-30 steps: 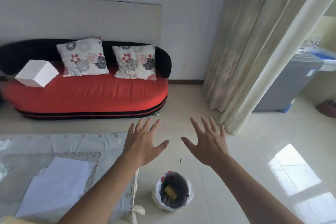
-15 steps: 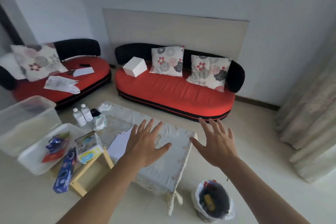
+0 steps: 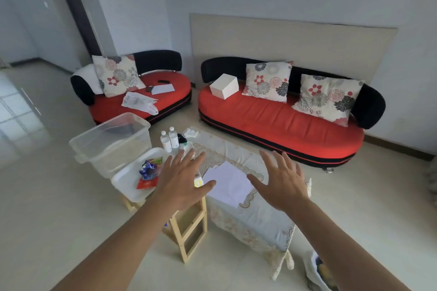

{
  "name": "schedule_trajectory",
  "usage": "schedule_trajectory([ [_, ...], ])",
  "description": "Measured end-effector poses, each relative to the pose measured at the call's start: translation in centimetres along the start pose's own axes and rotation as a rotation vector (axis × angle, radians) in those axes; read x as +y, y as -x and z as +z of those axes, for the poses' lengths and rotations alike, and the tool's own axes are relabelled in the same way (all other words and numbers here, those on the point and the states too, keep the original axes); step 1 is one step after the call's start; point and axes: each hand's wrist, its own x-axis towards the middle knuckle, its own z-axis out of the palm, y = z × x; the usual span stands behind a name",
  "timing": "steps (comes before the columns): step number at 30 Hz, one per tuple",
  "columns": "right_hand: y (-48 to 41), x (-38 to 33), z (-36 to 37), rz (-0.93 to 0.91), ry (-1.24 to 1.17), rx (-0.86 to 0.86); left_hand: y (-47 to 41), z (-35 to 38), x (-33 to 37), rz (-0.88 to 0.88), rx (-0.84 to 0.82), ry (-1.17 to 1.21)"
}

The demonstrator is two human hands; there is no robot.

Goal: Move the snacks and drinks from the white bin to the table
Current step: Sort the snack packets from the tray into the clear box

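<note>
Partly under the spread left fingers (image 3: 186,160) lies the white bin (image 3: 127,188).

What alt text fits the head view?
The left hand and right hand hover open, empty, above a white bin of snack packets on a wooden stool and a cloth-covered table. Two red sofas stand behind.

White bin (image 3: 126,186): shallow, white plastic, rounded corners, sits left of the table, touching or just beside its left edge; its right part is hidden. Inside it are a crumpled blue snack packet (image 3: 148,169), a flat red packet (image 3: 147,183) nearer, and a green-orange packet (image 3: 157,160) farther. Two clear drink bottles (image 3: 169,140) with white caps stand upright, side by side, at the table's far left corner. Table (image 3: 257,216): low, covered by a pale lace-patterned cloth.
</note>
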Motion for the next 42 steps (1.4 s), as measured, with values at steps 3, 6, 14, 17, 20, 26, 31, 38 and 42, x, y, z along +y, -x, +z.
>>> schedule_trajectory([
  [3, -0.3, -5.9, 1.8, -0.027, -0.001, -0.016, 1.2, -0.6, -5.9, -0.020, -0.008, 0.007],
  [6, -0.4, -10.7, 3.5, -0.038, -0.011, -0.043, 2.6, -0.2, -10.7, -0.064, -0.036, 0.014],
  [14, -2.8, -17.3, 7.8, -0.065, 0.003, -0.086, 3.3, 2.9, -17.3, -0.103, -0.094, 0.070],
  [17, -4.6, -18.2, 9.7, -0.063, -0.019, -0.101, 2.1, 4.5, -18.5, -0.120, -0.124, 0.085],
  [20, -7.1, -18.8, 12.2, -0.044, -0.040, -0.121, -0.2, 6.6, -19.9, -0.140, -0.145, 0.109],
  [26, -13.1, -19.6, 17.2, -0.007, -0.038, -0.211, -5.2, 11.0, -21.7, -0.177, -0.192, 0.104],
  [31, -18.7, -19.1, 19.6, -0.032, -0.028, -0.260, -9.3, 14.1, -22.5, -0.201, -0.244, 0.089],
  [38, -24.7, -19.4, 23.0, -0.076, -0.055, -0.251, -13.7, 17.8, -23.3, -0.242, -0.227, 0.117],
  [42, -25.8, -19.8, 26.2, -0.086, -0.076, -0.300, -13.3, 21.4, -23.7, -0.299, -0.264, 0.240],
])
